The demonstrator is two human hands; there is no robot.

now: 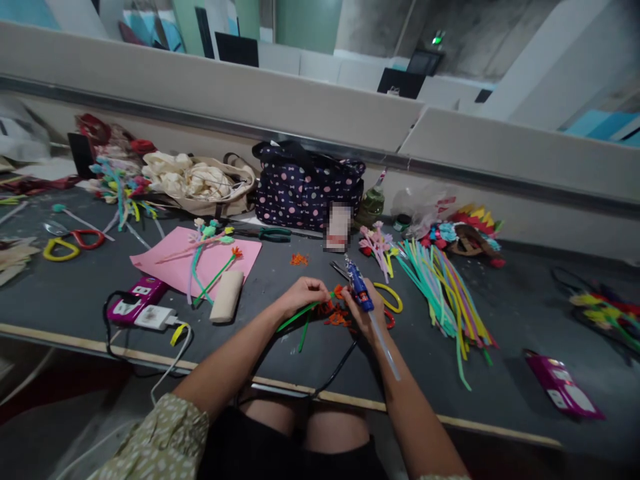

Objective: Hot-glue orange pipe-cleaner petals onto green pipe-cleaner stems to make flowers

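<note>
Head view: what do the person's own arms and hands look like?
The left hand and right hand are ungloved. The left sleeve is olive green with pale spots, ending loosely above a bare forearm; only a right sleeve edge shows.

No text can be read. Beyond the dotted bag [303, 190], to its right, a green lit sign [438, 39] is too small. The box [339, 227] before the bag's right end is pixelated; the glue gun [361, 287], nearer, has illegible marks.
</note>
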